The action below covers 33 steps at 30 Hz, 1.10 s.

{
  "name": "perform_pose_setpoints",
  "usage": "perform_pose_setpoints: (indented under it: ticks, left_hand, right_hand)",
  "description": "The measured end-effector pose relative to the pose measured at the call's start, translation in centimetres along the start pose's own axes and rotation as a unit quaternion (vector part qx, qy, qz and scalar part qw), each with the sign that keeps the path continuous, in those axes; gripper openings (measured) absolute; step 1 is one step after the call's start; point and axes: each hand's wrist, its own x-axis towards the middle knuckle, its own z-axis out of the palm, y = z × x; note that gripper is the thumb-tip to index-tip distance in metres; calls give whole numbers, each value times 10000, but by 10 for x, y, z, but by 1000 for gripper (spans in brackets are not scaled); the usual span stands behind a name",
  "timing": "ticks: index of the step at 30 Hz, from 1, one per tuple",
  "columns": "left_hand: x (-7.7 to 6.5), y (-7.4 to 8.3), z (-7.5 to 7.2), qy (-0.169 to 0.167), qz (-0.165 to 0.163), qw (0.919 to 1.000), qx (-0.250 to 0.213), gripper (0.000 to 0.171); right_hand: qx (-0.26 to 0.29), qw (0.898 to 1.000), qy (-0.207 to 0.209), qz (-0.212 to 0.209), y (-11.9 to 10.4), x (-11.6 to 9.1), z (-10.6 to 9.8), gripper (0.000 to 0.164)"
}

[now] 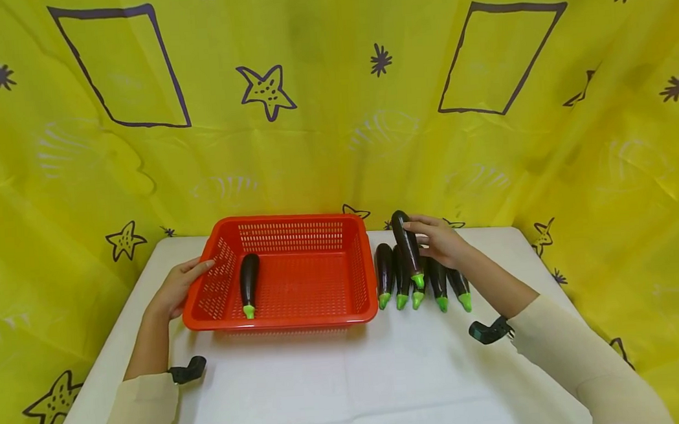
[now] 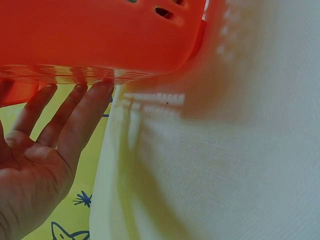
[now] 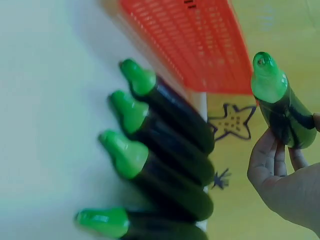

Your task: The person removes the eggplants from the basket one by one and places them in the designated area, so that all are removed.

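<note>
My right hand (image 1: 442, 241) holds an eggplant (image 1: 407, 243) by its dark body, lifted above a row of eggplants. Its green stem end (image 3: 269, 82) points toward the wrist camera, and the fingers wrap the purple part. My left hand (image 1: 176, 288) grips the left side of a red plastic basket (image 1: 282, 322), the thumb over the rim. From below, in the left wrist view, the fingers (image 2: 82, 122) reach up against the basket's outside. One eggplant (image 1: 250, 282) lies inside the basket near its left wall, green end toward me.
Several eggplants (image 1: 384, 271) lie side by side right of the basket, green ends toward me. A white-covered table (image 1: 350, 386) carries everything. Yellow patterned cloth (image 1: 324, 154) hangs behind and at both sides, close to the table's edges.
</note>
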Motion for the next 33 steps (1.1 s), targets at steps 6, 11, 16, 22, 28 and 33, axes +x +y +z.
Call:
perform_pose_setpoints:
  ticks: [6,11,16,22,28,33]
  left_hand:
    - [1,0,0,-9,-37,10000,29,71]
    - [2,-1,-1,11,-84,10000,8,72]
    - [1,0,-1,15,-62,10000,4,72]
    - [-1,1,2,-6,-17,10000,17,73]
    - [-1,1,1,13,-20,10000,10,73]
    - [-1,2,1,19,-40,10000,-1,73]
  right_hand:
    - [-24,9996,284,-87,3,-8,-21,63]
    - [371,9981,490,-106,6,-15,-34,51]
    - [330,9970,693,-84,10,-23,-46,54]
    - [19,9950,992,-102,18,-30,-63,70]
    - [-15,9924,1228,-4,23,-34,-77,72]
    - [-231,9908,1332,45,27,-35,-87,66]
